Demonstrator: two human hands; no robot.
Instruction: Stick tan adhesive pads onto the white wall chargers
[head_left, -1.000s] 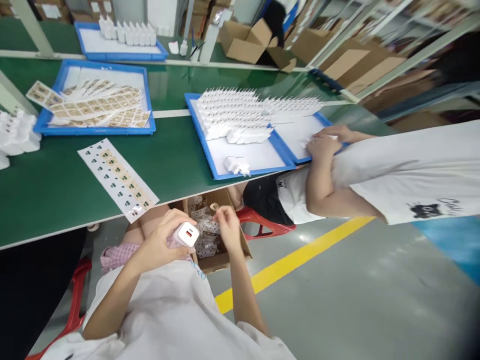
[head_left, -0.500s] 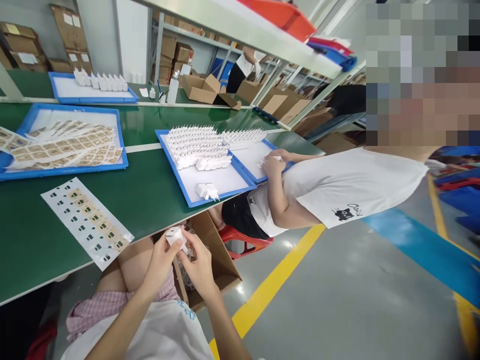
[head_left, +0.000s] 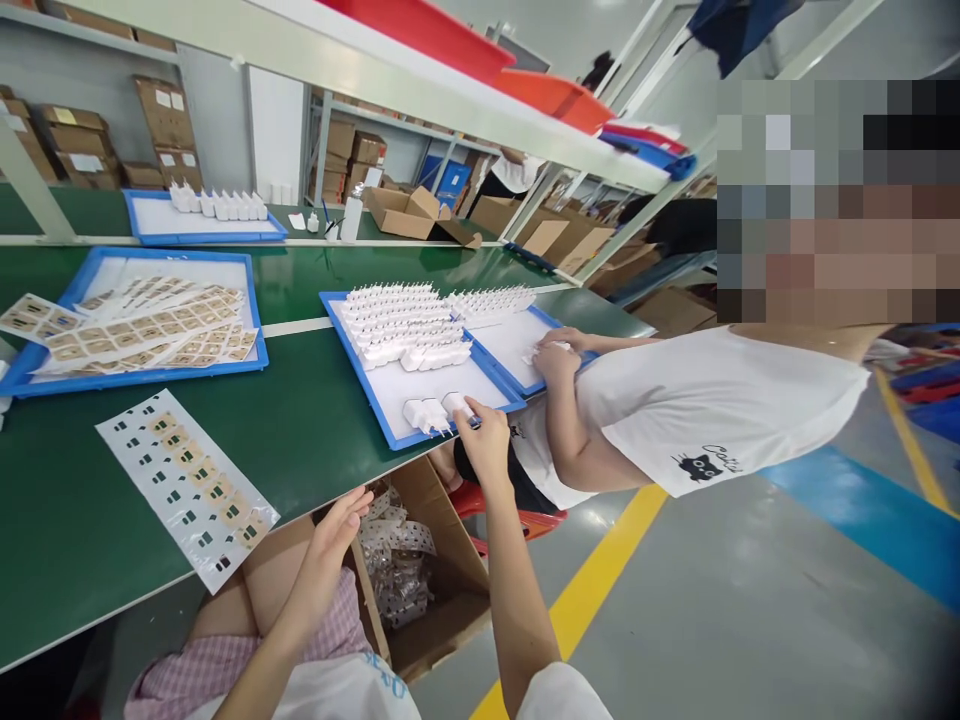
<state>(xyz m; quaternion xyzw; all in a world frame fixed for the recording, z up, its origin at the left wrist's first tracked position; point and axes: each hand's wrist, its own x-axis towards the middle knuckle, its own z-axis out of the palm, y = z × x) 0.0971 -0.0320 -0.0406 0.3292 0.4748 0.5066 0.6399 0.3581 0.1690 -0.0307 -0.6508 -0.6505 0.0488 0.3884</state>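
My right hand [head_left: 486, 440] pinches a white plug charger [head_left: 456, 403] at the near end of a blue-rimmed tray [head_left: 379, 415]. Beside it in that tray lie other white chargers [head_left: 426, 414], with their pins toward me. Rows of white chargers [head_left: 405, 325], pins up, fill the tray's far part. My left hand [head_left: 339, 530] is empty at the table edge, fingers stretched out. To its left, a sticker sheet [head_left: 187, 490] with dark cut-out shapes and tan labels lies on the green table [head_left: 315, 410].
At the left, a blue tray [head_left: 259, 345] holds several label sheets [head_left: 150, 320]. Under the table edge stands a cardboard box [head_left: 457, 590] with waste strips. A co-worker in a white shirt [head_left: 675, 400] sits on the right, hands over another tray [head_left: 517, 370].
My right hand has carried the charger from in front of me to the tray. My left hand has let go of it and opened. The view has shifted slightly.
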